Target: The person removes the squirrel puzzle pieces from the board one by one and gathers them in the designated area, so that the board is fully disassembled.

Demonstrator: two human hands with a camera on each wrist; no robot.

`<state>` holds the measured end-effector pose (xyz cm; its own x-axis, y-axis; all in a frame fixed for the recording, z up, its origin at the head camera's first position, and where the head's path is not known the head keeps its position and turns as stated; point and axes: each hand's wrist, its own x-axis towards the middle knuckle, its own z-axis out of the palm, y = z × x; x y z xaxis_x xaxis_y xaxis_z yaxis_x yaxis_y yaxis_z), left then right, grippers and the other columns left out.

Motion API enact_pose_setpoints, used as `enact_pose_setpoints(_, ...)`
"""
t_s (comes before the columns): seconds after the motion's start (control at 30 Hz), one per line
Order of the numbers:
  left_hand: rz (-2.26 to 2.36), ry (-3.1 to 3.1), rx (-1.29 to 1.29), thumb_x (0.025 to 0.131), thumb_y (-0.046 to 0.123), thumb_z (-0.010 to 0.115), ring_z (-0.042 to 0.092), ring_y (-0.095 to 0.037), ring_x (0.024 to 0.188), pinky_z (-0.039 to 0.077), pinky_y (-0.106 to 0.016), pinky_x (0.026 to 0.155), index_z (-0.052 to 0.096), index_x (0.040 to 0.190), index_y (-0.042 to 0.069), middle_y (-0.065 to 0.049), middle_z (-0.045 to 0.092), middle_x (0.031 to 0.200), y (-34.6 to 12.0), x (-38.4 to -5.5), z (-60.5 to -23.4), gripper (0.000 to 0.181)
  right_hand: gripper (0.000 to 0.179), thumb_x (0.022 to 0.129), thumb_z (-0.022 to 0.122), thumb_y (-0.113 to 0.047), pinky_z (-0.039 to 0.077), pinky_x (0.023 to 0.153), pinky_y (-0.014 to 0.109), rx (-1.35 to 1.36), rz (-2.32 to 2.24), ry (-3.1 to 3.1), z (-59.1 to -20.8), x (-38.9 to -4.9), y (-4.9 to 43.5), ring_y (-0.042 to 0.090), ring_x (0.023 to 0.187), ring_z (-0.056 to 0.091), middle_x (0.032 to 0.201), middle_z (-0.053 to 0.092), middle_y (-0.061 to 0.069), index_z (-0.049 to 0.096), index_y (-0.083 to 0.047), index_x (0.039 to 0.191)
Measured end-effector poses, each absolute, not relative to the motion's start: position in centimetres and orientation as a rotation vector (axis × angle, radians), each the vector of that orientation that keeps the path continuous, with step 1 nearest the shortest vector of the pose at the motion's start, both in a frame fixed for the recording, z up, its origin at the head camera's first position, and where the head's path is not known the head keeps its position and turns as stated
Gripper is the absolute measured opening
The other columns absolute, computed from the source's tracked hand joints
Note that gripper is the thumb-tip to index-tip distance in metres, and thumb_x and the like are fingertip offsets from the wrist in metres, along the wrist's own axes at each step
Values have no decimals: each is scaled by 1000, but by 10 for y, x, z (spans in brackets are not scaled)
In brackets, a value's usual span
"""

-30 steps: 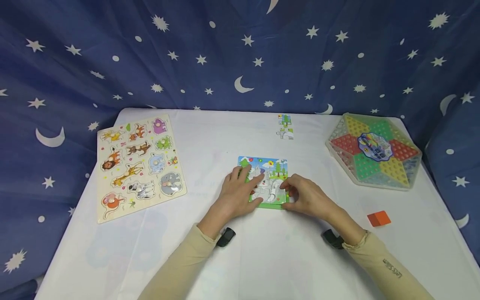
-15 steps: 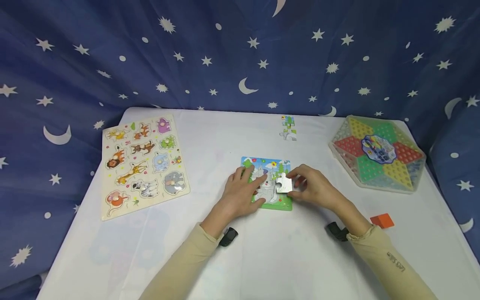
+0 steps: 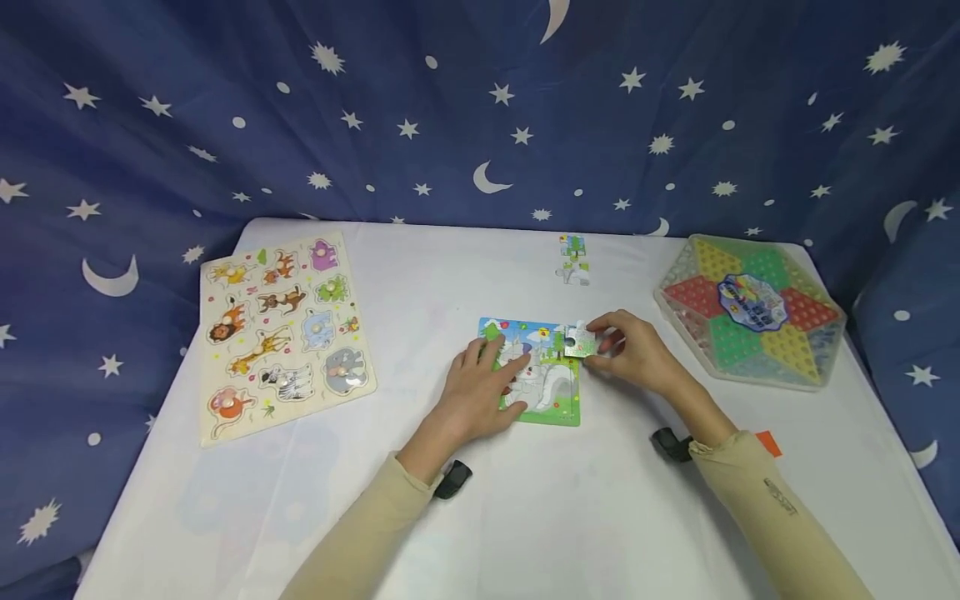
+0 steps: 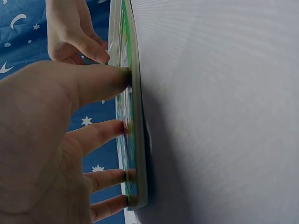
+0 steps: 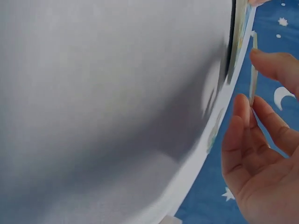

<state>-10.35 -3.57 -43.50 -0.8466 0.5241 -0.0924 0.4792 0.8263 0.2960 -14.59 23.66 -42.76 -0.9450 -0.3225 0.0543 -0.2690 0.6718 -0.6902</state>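
Note:
A jigsaw puzzle (image 3: 558, 404) with a grey animal in a green scene lies mid-table, partly covered by my left hand (image 3: 476, 393). That hand rests on it with spread fingers; in the left wrist view its thumb and fingertips (image 4: 122, 127) touch the puzzle's face. My right hand (image 3: 636, 354) pinches a jigsaw piece (image 3: 581, 342) between thumb and fingers, over the puzzle's upper right edge. Seen edge-on in the right wrist view, the held piece (image 5: 253, 79) is thin and apart from the table.
Two loose jigsaw pieces (image 3: 574, 270) lie farther back. On the left is a wooden animal peg board (image 3: 255, 400); on the right, a hexagonal board game box (image 3: 750, 304). An orange block (image 3: 769, 443) shows partly behind the right sleeve. A starry blue cloth (image 3: 480, 108) hangs behind the table.
My right hand has lifted the jigsaw piece from near the puzzle's lower right and carried it away from me to the upper right edge. The left hand has stayed on the puzzle.

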Motion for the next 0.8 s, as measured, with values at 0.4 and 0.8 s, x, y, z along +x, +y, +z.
enact_pose_setpoints(0.4, 404, 2850, 801, 93, 48, 62, 24, -37, 139, 31, -52, 106, 44, 150, 27, -17, 27, 156, -38, -102, -439, 64, 43, 76, 82, 0, 49, 66, 24, -321, -1230, 2877, -431, -181, 253, 36, 84, 65, 103, 60, 21, 65, 5, 115)
enact_pose_setpoints(0.8, 403, 2833, 798, 93, 47, 61, 22, -38, 140, 28, -53, 108, 42, 151, 26, -17, 25, 157, -35, -104, -438, 65, 43, 74, 84, 0, 45, 66, 17, -295, -1214, 2844, -442, -214, 248, 30, 84, 61, 99, 57, 18, 67, 5, 113)
